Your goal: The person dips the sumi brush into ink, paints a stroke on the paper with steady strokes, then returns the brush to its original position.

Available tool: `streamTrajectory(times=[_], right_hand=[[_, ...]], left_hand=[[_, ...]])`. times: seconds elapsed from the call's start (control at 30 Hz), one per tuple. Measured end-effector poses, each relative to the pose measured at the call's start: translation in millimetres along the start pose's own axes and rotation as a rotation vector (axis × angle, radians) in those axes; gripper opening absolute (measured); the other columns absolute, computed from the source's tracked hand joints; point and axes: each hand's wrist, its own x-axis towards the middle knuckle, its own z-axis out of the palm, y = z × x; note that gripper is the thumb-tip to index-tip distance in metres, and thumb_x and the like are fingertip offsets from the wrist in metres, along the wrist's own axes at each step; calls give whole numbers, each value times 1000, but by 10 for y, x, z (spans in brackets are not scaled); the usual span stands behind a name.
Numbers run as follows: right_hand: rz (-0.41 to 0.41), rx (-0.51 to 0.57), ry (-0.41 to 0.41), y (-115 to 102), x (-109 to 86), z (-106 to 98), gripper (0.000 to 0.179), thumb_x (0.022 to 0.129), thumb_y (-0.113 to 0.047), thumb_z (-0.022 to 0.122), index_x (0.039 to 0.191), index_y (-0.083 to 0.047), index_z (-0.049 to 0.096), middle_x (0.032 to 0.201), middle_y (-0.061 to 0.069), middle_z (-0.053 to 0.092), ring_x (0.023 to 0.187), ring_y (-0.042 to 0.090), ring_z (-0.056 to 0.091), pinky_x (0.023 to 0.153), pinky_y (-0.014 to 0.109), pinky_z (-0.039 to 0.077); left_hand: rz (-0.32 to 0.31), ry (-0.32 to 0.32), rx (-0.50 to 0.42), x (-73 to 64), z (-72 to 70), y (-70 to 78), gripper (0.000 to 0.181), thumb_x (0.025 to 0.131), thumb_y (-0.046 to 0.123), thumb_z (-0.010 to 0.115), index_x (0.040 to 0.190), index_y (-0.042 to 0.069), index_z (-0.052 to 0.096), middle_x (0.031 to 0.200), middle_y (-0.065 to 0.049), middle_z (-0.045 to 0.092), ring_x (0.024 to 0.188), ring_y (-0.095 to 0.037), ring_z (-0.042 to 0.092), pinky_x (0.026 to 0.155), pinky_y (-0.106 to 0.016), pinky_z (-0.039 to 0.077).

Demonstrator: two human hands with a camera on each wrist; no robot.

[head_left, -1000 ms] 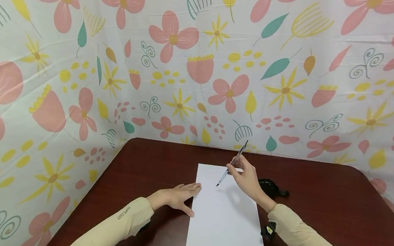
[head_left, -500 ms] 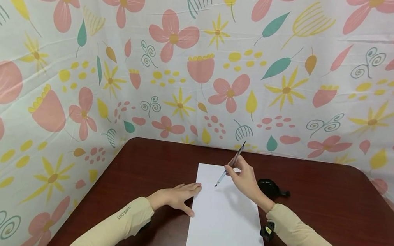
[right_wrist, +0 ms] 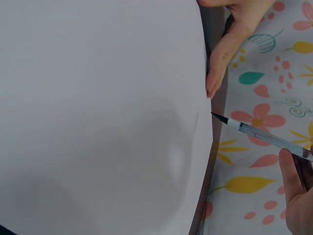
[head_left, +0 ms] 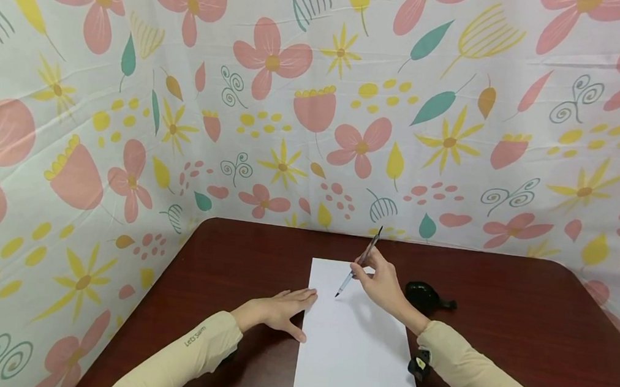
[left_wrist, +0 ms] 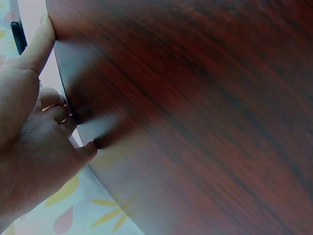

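Observation:
A white sheet of paper (head_left: 353, 363) lies lengthwise on the dark wooden table. My left hand (head_left: 280, 311) rests at its left edge with fingers spread, fingertips and thumb tip right on the border. In the left wrist view the same hand (left_wrist: 41, 132) shows relaxed fingers along the edge. My right hand (head_left: 382, 283) pinches a slim brush pen (head_left: 358, 265) between thumb and fingers, over the upper part of the sheet. Its black pointed tip slants down to the left, close over the paper. The right wrist view shows the brush pen's clear barrel (right_wrist: 266, 137) and dark bristles.
A glossy black rounded object with a short handle (head_left: 425, 297) sits right of the paper, partly behind my right hand. A black device (head_left: 420, 364) is strapped under the right wrist. Flower-printed cloth (head_left: 294, 124) hangs behind and left of the table (head_left: 519, 335).
My right hand has shifted slightly left and toward me, carrying the brush pen's tip down the sheet a little. The left hand and the paper stay in place.

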Motion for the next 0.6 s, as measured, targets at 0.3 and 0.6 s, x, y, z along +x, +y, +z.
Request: streamTrajectory(times=[0.3, 0.6], right_hand=[[32, -35, -50, 16, -23, 26, 16, 87, -2, 58, 98, 4, 49, 90, 18, 62, 92, 33, 64, 68, 31, 56], [-5, -109, -46, 150, -35, 23, 13, 87, -7, 61, 95, -9, 51, 86, 9, 63, 86, 25, 67, 62, 19, 53]], left_hand=[[-1, -3, 3, -3, -5, 10, 96, 78, 54, 62, 148, 11, 12, 156, -3, 6, 144, -17, 7, 112, -48, 17], [-1, -9, 7, -9, -12, 20, 96, 78, 55, 61, 148, 11, 12, 156, -4, 6, 144, -18, 7, 112, -48, 17]])
